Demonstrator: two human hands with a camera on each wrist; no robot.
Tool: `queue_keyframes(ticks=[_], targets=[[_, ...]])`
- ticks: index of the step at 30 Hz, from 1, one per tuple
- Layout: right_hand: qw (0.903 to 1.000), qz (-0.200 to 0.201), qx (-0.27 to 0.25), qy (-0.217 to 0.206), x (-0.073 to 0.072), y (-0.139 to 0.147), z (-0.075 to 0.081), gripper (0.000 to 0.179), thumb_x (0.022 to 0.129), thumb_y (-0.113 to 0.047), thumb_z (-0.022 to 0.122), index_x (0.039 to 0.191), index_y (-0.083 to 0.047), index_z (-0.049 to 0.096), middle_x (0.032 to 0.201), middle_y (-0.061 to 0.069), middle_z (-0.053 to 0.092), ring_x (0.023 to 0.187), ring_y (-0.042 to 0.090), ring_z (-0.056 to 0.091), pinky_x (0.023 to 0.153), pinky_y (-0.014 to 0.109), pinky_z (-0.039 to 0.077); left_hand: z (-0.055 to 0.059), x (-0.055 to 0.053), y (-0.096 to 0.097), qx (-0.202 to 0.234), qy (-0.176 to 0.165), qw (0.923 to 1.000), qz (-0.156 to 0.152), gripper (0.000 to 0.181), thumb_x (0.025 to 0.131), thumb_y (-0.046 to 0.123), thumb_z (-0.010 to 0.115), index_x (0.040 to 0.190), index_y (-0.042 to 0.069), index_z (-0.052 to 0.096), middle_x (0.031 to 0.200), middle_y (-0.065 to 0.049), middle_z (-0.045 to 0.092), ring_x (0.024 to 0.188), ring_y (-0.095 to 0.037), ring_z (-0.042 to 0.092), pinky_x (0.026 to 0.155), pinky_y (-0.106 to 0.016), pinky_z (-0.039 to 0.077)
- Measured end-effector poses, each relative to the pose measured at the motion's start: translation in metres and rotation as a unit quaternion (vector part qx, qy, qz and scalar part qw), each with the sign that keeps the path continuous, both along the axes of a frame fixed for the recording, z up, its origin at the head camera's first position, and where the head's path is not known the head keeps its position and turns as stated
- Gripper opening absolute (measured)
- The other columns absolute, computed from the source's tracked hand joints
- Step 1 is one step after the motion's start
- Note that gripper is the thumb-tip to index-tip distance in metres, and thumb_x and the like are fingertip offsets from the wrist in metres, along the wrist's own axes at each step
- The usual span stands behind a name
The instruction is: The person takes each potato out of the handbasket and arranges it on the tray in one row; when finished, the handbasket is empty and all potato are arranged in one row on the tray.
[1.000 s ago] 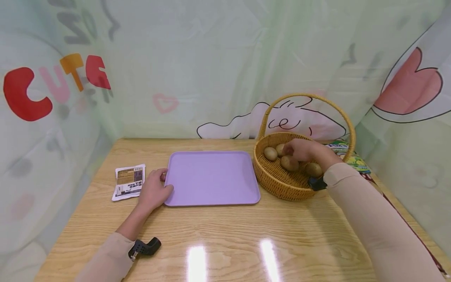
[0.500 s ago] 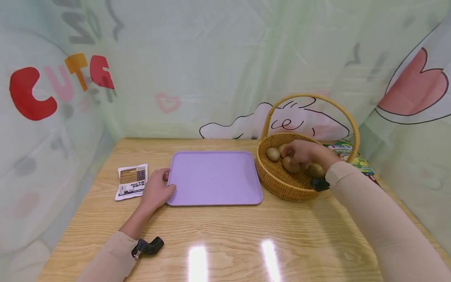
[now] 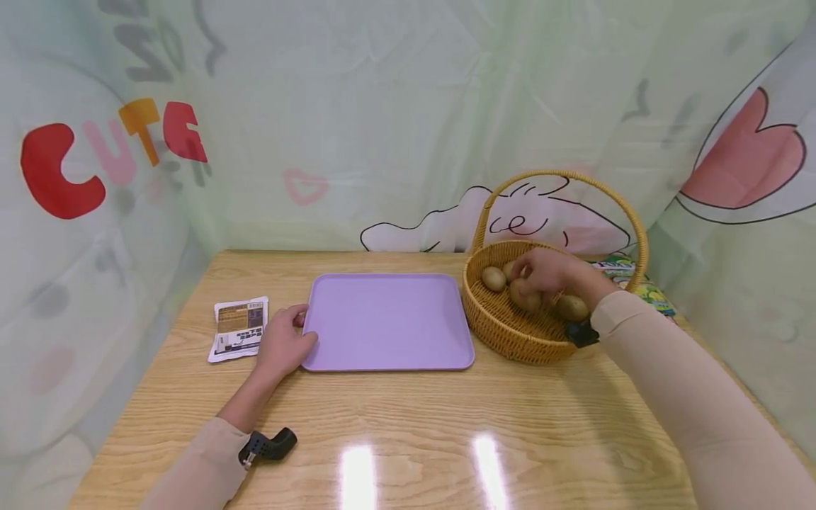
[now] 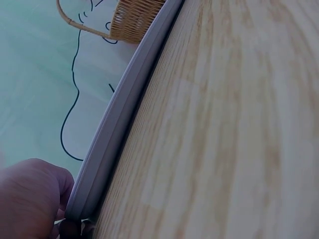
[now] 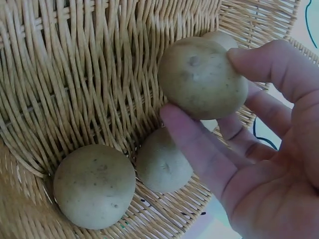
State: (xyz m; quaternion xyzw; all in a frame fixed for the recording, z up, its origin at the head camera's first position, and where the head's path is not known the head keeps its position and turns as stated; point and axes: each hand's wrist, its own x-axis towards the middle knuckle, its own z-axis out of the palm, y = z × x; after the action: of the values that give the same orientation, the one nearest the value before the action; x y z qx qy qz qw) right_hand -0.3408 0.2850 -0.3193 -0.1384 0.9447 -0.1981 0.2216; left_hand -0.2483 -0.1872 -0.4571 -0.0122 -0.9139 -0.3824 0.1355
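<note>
A purple tray (image 3: 389, 322) lies on the wooden table, and my left hand (image 3: 282, 343) grips its left edge. In the left wrist view, the thumb and fingers sit at the corner of the tray rim (image 4: 107, 134). My right hand (image 3: 553, 273) reaches into a wicker basket (image 3: 503, 338) on the right. Between thumb and fingers it holds a brown potato (image 5: 202, 79), close over the basket floor. More potatoes lie around it: one (image 5: 94, 186) toward the near side, another (image 5: 164, 162) partly behind the fingers, and one (image 3: 494, 278) at the basket's left.
A white and brown printed packet (image 3: 239, 329) lies left of the tray. Colourful printed packaging (image 3: 644, 287) shows behind the basket at the right. The basket's tall handle (image 3: 551, 172) arches over the right hand. A patterned curtain (image 3: 357, 127) hangs behind the table.
The view has shifted slightly. My right hand has stayed in the basket at the potato, lifting very slightly. The left hand remains on the tray edge.
</note>
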Motion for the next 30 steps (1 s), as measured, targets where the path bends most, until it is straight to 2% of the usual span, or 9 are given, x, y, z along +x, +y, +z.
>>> queue_keyframes(ticks=[5, 9, 14, 16, 18, 20, 24, 25, 30], targets=[[0.9994, 0.001, -0.009, 0.034, 0.002, -0.001, 0.004, 0.042, 0.084, -0.012, 0.064, 0.123, 0.002, 0.06, 0.111, 0.021, 0.057, 0.076, 0.024, 0.061, 0.064, 0.042, 0.055, -0.001, 0.0, -0.001, -0.006, 0.002, 1.0, -0.002, 0.055, 0.072, 0.009, 0.063, 0.125, -0.003, 0.062, 0.091, -0.011, 0.061, 0.077, -0.023, 0.051, 0.069, -0.037, 0.042], [0.9982, -0.013, -0.051, 0.031, 0.001, -0.001, 0.005, 0.042, 0.086, -0.012, 0.063, 0.124, 0.005, 0.058, 0.11, 0.022, 0.054, 0.082, 0.025, 0.059, 0.067, 0.042, 0.055, 0.001, 0.0, -0.001, -0.003, -0.002, 1.0, -0.003, 0.056, 0.072, 0.01, 0.062, 0.126, -0.003, 0.061, 0.092, -0.012, 0.061, 0.08, -0.024, 0.052, 0.072, -0.038, 0.043], [0.9932, -0.04, -0.103, 0.039, 0.004, -0.003, 0.011, 0.045, 0.082, -0.007, 0.065, 0.125, 0.006, 0.056, 0.109, 0.021, 0.054, 0.082, 0.026, 0.058, 0.067, 0.04, 0.054, 0.0, 0.001, -0.001, 0.001, -0.001, 1.0, -0.002, 0.056, 0.072, 0.01, 0.062, 0.126, -0.003, 0.061, 0.093, -0.012, 0.06, 0.08, -0.025, 0.052, 0.072, -0.038, 0.042], [0.9915, -0.045, -0.112, 0.049, 0.005, -0.005, 0.014, 0.046, 0.082, -0.007, 0.066, 0.125, 0.003, 0.057, 0.111, 0.021, 0.055, 0.085, 0.026, 0.056, 0.069, 0.037, 0.052, 0.0, 0.001, -0.002, -0.002, -0.001, 1.0, 0.0, 0.056, 0.072, 0.011, 0.062, 0.126, -0.003, 0.061, 0.093, -0.012, 0.06, 0.08, -0.025, 0.052, 0.073, -0.039, 0.042], [0.9895, -0.049, -0.126, 0.05, 0.007, -0.007, 0.017, 0.046, 0.083, -0.008, 0.066, 0.127, 0.001, 0.057, 0.122, 0.021, 0.052, 0.089, 0.026, 0.057, 0.073, 0.038, 0.052, -0.001, 0.001, -0.002, -0.005, -0.001, 1.0, 0.001, 0.056, 0.072, 0.011, 0.062, 0.126, -0.003, 0.061, 0.093, -0.012, 0.059, 0.08, -0.025, 0.052, 0.073, -0.039, 0.042], [0.987, -0.053, -0.145, 0.046, 0.009, -0.011, 0.02, 0.046, 0.084, -0.009, 0.065, 0.128, 0.001, 0.056, 0.126, 0.023, 0.049, 0.091, 0.025, 0.058, 0.076, 0.04, 0.053, -0.002, 0.001, -0.003, -0.007, -0.001, 1.0, 0.003, 0.056, 0.072, 0.011, 0.062, 0.126, -0.002, 0.061, 0.093, -0.011, 0.059, 0.08, -0.025, 0.052, 0.073, -0.039, 0.042], [0.9818, -0.052, -0.18, 0.031, 0.014, -0.022, 0.025, 0.049, 0.085, -0.007, 0.062, 0.132, 0.002, 0.052, 0.123, 0.021, 0.045, 0.096, 0.027, 0.055, 0.078, 0.041, 0.055, -0.003, 0.001, -0.002, -0.007, -0.002, 1.0, 0.003, 0.056, 0.072, 0.011, 0.063, 0.126, -0.002, 0.061, 0.093, -0.011, 0.059, 0.079, -0.024, 0.052, 0.071, -0.038, 0.042], [0.982, -0.047, -0.18, 0.033, 0.015, -0.024, 0.026, 0.049, 0.085, -0.007, 0.062, 0.132, 0.001, 0.052, 0.118, 0.02, 0.047, 0.096, 0.028, 0.054, 0.077, 0.04, 0.055, -0.003, 0.001, -0.002, -0.007, -0.003, 1.0, 0.003, 0.056, 0.072, 0.011, 0.063, 0.127, -0.002, 0.061, 0.094, -0.011, 0.059, 0.078, -0.024, 0.052, 0.071, -0.038, 0.042], [0.9816, -0.039, -0.182, 0.042, 0.018, -0.04, 0.027, 0.049, 0.086, -0.012, 0.067, 0.133, -0.003, 0.055, 0.121, 0.017, 0.048, 0.097, 0.027, 0.054, 0.077, 0.04, 0.055, -0.002, 0.001, 0.0, -0.004, -0.005, 1.0, 0.003, 0.056, 0.072, 0.01, 0.063, 0.127, -0.003, 0.061, 0.094, -0.011, 0.059, 0.077, -0.023, 0.051, 0.07, -0.037, 0.042]])
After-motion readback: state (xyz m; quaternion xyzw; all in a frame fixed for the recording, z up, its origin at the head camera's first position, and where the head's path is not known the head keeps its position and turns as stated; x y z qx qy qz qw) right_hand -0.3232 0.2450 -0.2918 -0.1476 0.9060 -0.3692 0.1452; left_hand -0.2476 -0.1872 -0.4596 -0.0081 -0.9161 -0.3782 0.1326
